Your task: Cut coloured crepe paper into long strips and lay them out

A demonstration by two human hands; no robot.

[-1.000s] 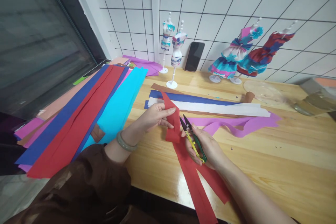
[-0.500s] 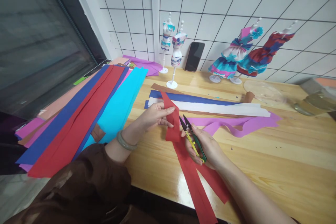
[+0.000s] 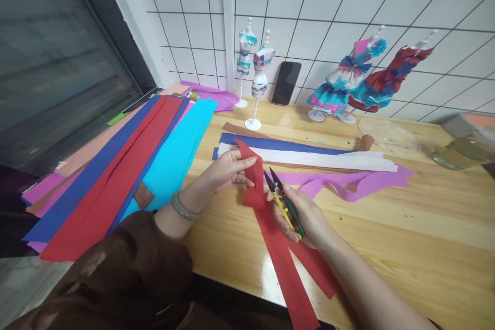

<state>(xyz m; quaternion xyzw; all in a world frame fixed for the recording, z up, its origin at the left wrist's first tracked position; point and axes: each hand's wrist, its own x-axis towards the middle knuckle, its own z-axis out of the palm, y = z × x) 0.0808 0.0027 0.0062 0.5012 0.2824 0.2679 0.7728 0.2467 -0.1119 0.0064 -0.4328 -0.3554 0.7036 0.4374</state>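
Observation:
My left hand pinches the upper end of a folded red strip between thumb and fingers. The long tail of the red strip runs down over the table's front edge. My right hand is wrapped round thread snips with one yellow and one green handle. Their dark blades are spread apart and point up and left, just right of the folded red part. A second red length lies under my right forearm. White, blue and purple strips lie behind my hands.
Long coloured sheets are layered at the left. Along the tiled wall stand two small wrapped mannequins, a leaning phone and two dressed mannequins. At the right are a clear plate and a tape roll.
The upper tip of the red strip in my left hand has dipped slightly. Both hands and the spread snips stay almost where they were.

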